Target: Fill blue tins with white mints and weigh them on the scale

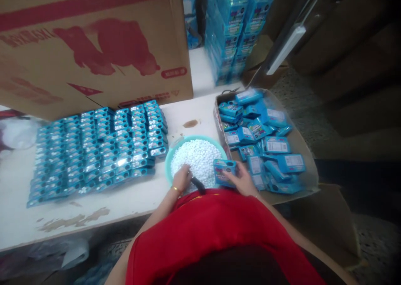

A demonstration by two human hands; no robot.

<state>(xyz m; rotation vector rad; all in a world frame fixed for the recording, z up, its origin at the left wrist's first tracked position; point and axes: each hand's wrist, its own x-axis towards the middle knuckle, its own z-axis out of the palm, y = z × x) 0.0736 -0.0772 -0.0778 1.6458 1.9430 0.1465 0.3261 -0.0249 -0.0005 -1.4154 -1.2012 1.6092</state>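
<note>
Over the teal bowl (169, 156) of white pellets (200, 155) | left hand (182, 177): grip clenched on dark handle (198, 186) | right hand (242, 177): grip grasping small blue box (224, 170) (at the bowl's rim)

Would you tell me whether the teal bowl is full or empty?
Full: white pellets heap the teal bowl to its rim, around the left hand and its dark scoop.
</note>
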